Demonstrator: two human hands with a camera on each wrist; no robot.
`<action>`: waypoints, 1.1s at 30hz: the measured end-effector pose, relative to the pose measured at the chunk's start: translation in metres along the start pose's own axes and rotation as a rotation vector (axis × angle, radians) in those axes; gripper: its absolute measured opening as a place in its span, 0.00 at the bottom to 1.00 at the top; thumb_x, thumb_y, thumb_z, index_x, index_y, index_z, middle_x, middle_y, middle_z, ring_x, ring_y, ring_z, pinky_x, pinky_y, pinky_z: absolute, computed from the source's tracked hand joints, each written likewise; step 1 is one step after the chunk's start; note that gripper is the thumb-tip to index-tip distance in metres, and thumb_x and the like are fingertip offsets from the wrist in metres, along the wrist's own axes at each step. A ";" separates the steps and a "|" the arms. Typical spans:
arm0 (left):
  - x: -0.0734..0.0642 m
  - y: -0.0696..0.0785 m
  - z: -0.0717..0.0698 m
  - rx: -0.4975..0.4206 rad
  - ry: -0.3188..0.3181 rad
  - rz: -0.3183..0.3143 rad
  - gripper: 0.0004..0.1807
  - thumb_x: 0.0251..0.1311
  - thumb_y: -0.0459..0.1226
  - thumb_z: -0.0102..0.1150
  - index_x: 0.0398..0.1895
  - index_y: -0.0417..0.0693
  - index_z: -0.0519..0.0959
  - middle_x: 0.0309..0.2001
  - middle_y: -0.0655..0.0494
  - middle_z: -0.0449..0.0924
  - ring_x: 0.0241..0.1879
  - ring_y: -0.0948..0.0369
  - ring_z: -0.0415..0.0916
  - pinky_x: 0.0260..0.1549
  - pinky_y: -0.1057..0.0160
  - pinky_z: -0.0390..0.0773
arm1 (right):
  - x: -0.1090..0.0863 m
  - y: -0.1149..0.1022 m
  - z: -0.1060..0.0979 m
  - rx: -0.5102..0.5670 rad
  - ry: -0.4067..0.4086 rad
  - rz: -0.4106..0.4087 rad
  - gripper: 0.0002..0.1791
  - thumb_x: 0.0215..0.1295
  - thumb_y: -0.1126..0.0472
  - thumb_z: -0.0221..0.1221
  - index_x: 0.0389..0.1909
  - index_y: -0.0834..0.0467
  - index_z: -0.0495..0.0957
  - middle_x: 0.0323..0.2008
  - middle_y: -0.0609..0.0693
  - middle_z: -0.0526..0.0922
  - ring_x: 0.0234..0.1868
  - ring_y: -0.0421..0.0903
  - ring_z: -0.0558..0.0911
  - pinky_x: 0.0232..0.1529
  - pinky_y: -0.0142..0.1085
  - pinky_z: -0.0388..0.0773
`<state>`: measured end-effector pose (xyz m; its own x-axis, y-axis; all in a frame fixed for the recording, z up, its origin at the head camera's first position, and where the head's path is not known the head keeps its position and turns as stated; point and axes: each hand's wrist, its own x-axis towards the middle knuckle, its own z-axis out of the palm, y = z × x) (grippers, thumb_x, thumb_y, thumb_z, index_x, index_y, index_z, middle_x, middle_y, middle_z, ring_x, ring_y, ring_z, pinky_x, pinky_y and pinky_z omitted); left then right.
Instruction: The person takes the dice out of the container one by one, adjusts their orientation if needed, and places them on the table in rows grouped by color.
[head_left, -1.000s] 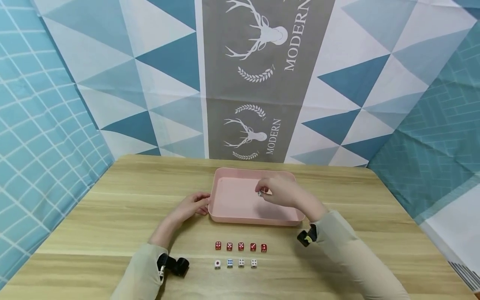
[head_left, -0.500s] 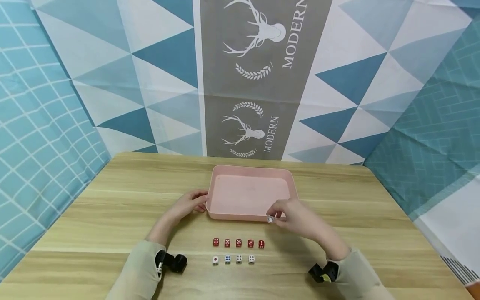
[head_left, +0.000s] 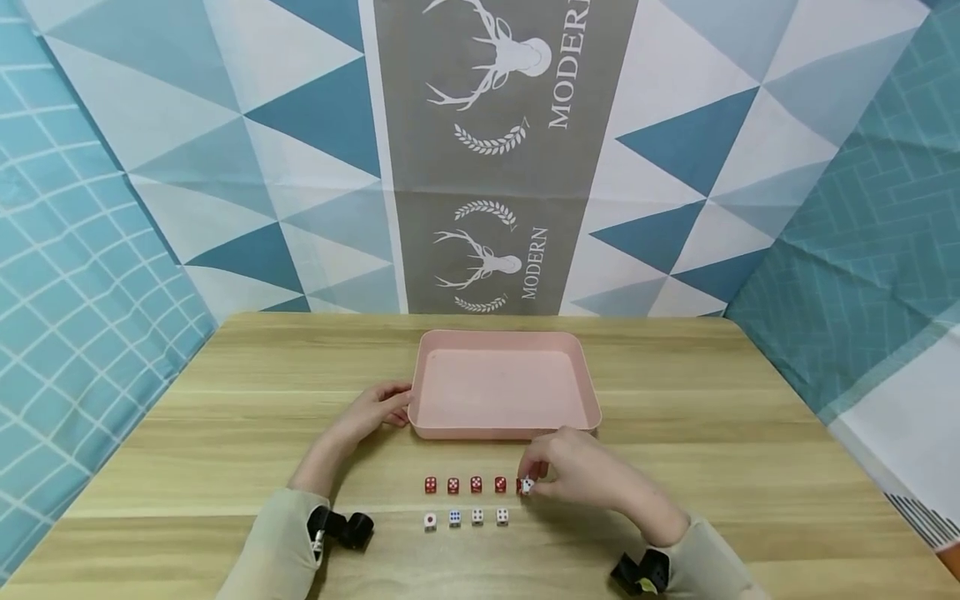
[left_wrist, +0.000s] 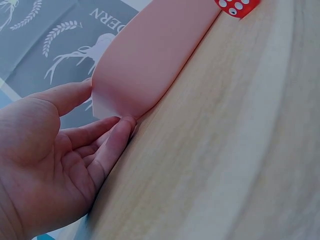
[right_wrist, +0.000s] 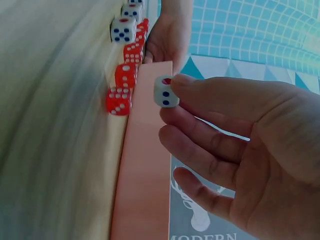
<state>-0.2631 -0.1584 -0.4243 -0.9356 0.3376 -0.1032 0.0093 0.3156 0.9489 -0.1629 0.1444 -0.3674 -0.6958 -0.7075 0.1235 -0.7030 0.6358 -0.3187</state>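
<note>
In the head view my right hand (head_left: 581, 468) pinches a white die (head_left: 527, 485) between thumb and fingertips. The right wrist view shows a red pip on top of this die (right_wrist: 166, 91) and two blue pips on one side. It overlaps the rightmost red die, partly covering it, at the end of a row of several red dice (head_left: 476, 483). Closer to me lies a row of several white dice (head_left: 477, 517). At the pink tray's (head_left: 480, 433) left side, my left hand (head_left: 367, 415) holds its corner, thumb at the rim and fingers at the base.
All of this rests on a wooden table (head_left: 262, 367). Patterned cloth (head_left: 480, 150) hangs behind the far edge, with blue cloth (head_left: 67, 292) along the left. Small black cameras (head_left: 348, 529) sit on both wrists.
My right hand has carried the white die from above the tray, over its front rim, toward me to the right end of the red row. The left hand has stayed at the tray.
</note>
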 end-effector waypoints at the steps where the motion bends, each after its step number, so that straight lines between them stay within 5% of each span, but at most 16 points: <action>1: 0.000 0.000 -0.001 -0.001 0.001 0.002 0.25 0.58 0.44 0.46 0.54 0.35 0.64 0.36 0.45 0.73 0.30 0.58 0.72 0.32 0.63 0.75 | 0.001 -0.001 0.001 0.009 -0.007 -0.005 0.04 0.43 0.59 0.61 0.23 0.47 0.78 0.22 0.32 0.74 0.24 0.29 0.72 0.29 0.22 0.68; 9: -0.001 -0.001 -0.005 0.002 -0.008 -0.005 0.26 0.58 0.44 0.46 0.54 0.35 0.63 0.38 0.44 0.72 0.30 0.58 0.73 0.32 0.63 0.75 | 0.002 -0.006 0.016 -0.072 -0.067 -0.064 0.04 0.43 0.53 0.62 0.21 0.42 0.76 0.19 0.30 0.70 0.21 0.26 0.67 0.29 0.23 0.61; 24: -0.003 -0.003 -0.011 0.012 -0.007 0.001 0.27 0.58 0.45 0.46 0.55 0.34 0.62 0.38 0.44 0.72 0.31 0.59 0.73 0.33 0.63 0.75 | 0.006 -0.008 0.024 -0.037 -0.115 -0.041 0.06 0.41 0.52 0.63 0.23 0.43 0.76 0.15 0.33 0.66 0.17 0.28 0.63 0.20 0.22 0.59; 33: -0.011 0.013 -0.009 0.000 -0.016 -0.020 0.26 0.59 0.42 0.46 0.55 0.32 0.61 0.40 0.41 0.71 0.32 0.58 0.72 0.35 0.61 0.74 | 0.005 -0.006 0.022 -0.038 -0.092 -0.049 0.05 0.41 0.53 0.62 0.22 0.44 0.76 0.15 0.32 0.66 0.17 0.27 0.64 0.22 0.21 0.60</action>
<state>-0.2557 -0.1661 -0.4080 -0.9299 0.3452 -0.1271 -0.0098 0.3221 0.9467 -0.1585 0.1303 -0.3859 -0.6455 -0.7621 0.0503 -0.7419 0.6100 -0.2784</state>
